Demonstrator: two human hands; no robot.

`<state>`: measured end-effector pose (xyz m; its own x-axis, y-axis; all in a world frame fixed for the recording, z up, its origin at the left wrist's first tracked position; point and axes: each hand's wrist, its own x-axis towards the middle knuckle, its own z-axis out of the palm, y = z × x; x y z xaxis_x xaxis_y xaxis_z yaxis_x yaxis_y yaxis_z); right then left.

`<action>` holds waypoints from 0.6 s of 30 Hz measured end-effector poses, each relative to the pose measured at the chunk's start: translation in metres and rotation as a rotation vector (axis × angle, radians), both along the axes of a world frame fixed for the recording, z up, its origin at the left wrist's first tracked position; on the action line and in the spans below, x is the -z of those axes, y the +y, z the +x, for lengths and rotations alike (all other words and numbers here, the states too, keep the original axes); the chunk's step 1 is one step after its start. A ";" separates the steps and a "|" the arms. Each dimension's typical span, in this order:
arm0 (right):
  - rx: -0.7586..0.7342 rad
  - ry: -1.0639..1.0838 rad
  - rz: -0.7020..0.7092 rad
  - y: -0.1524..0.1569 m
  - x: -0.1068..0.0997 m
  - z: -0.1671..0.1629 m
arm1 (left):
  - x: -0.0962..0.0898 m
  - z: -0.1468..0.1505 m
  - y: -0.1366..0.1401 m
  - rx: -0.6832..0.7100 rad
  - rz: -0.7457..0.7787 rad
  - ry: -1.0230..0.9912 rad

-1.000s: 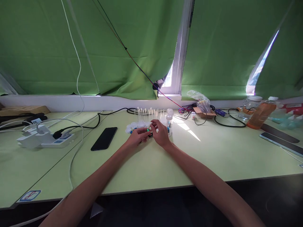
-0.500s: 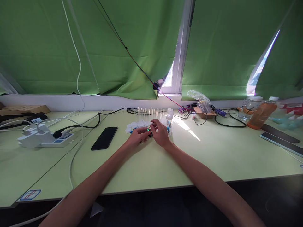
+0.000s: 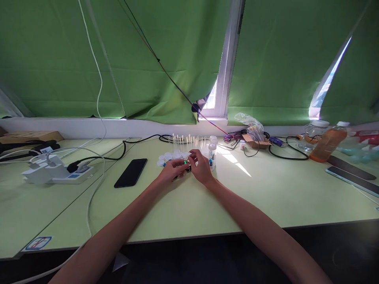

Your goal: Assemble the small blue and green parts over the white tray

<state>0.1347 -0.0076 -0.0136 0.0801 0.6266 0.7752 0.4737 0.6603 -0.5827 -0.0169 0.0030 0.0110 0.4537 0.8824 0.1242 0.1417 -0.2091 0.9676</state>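
My left hand [image 3: 171, 170] is closed, its fingers pinching a small dark electronic piece with a green light [image 3: 185, 162]. Close against it, my right hand [image 3: 200, 167] has thumb and forefinger pressed together at the piece's upper side; what lies in that pinch is too small to make out. A thin wire seems to rise between the hands. Just beyond stand several clear tubes [image 3: 189, 142] in a row. Round white caps [image 3: 161, 160] lie by the left fingertips, with small blue bits among them. Beside my right hand is an upright clear tube with blue parts inside [image 3: 212, 156].
A black phone [image 3: 130, 173] lies left of my forearm, near a white power strip [image 3: 71, 176] with cables. To the right are a small cardboard box [image 3: 255, 142], an orange bottle [image 3: 328, 144], a clear jar [image 3: 314, 136] and another phone [image 3: 352, 180]. Green blinds hang behind.
The view has shifted very slightly. Both hands keep their place and their grip.
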 end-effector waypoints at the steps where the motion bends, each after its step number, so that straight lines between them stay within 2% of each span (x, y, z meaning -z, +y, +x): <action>1: -0.004 0.006 0.002 0.000 0.000 0.000 | 0.000 0.000 0.000 0.004 0.005 0.003; 18: 0.014 0.034 -0.003 0.000 -0.001 0.001 | 0.007 -0.003 0.006 -0.048 0.058 0.065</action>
<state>0.1353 -0.0074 -0.0127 0.1149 0.6278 0.7698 0.4627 0.6519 -0.6007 -0.0195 0.0095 0.0036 0.4195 0.8958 0.1471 0.2150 -0.2554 0.9426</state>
